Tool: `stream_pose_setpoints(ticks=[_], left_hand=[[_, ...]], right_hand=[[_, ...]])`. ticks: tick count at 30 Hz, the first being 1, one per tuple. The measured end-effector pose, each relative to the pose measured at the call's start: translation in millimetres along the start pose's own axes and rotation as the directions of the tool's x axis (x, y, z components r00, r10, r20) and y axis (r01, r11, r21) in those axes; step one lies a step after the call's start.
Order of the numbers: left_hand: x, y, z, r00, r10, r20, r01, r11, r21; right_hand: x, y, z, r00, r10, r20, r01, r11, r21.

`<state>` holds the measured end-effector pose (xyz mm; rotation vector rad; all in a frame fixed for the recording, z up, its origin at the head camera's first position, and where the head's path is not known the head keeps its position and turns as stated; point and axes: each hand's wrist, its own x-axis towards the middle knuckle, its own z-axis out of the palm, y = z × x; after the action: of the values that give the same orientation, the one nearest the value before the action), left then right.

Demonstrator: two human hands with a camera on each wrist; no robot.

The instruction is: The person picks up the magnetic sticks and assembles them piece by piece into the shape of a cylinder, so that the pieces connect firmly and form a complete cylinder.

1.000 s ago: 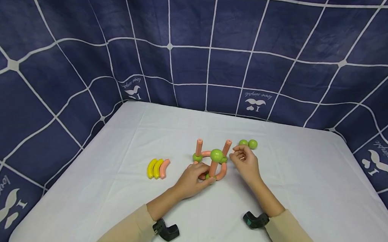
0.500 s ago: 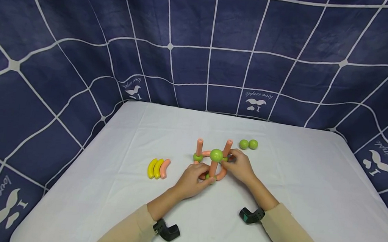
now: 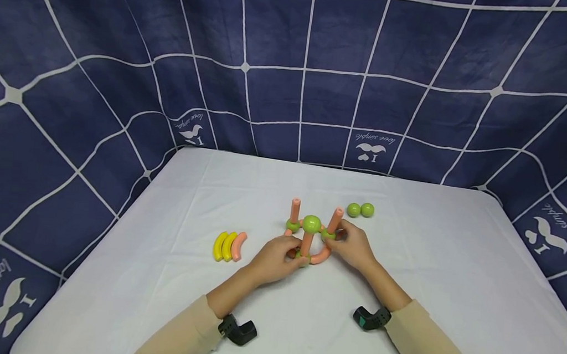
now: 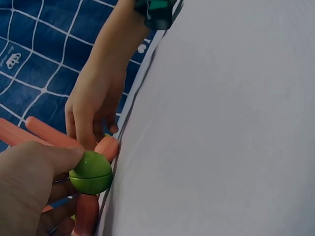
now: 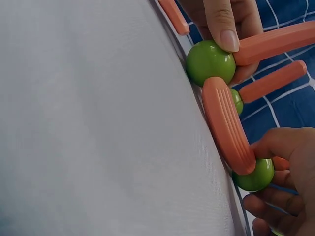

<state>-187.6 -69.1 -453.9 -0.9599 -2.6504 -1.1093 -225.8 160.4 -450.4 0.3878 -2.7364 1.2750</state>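
Note:
A building toy of salmon rods and green balls stands on the white table, with curved rods (image 3: 321,255) joined in a ring. Three straight rods rise from it; the front rod (image 3: 306,244) has a green ball (image 3: 312,224) on top. My left hand (image 3: 275,261) pinches the front lower ball (image 4: 91,173) at the foot of that rod. My right hand (image 3: 354,246) grips the right-hand lower ball (image 5: 254,176), below the right upright rod (image 3: 335,221). The back left rod (image 3: 295,211) rises untouched from another green ball (image 3: 292,225).
Left of the toy lie two yellow curved rods (image 3: 220,246) and one salmon curved rod (image 3: 238,246), side by side. Two loose green balls (image 3: 353,210) rest behind my right hand. A dark blue grid-patterned cloth (image 3: 330,97) hangs behind the table.
My right hand has moved left from beside the toy and taken hold of its right-hand ball. The toy has turned slightly, its back left rod shifting right. My left hand keeps its hold.

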Motion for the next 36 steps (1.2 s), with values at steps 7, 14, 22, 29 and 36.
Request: stream_pose_setpoints(ticks=[7,14,22,29,36], left_hand=[[0.6,-3.5,-6.5,0.999,-0.037,0.026,0.035,0.998,0.043],[-1.4,-4.9,-12.3,0.998,-0.061,0.010,0.061,0.997,0.044],[-3.8,-8.1,-17.2,0.997,-0.072,-0.015,0.073,0.997,0.036],[-5.0,-10.1,-19.5,0.994,-0.099,-0.036,0.101,0.993,0.054],[-4.6,-5.1,-19.4,0.990,-0.108,-0.087,0.112,0.993,0.032]], right_hand=[[-8.0,1,-3,1.000,-0.025,-0.002,0.025,1.000,0.010],[-15.3,-1,-6,1.000,-0.017,0.011,0.017,1.000,0.023],[-23.3,-2,-6,1.000,-0.014,0.020,0.014,1.000,0.015],[-28.8,-4,-5,1.000,0.004,0.028,-0.004,1.000,-0.003],[-32.5,-7,-4,0.999,-0.024,0.022,0.025,1.000,-0.019]])
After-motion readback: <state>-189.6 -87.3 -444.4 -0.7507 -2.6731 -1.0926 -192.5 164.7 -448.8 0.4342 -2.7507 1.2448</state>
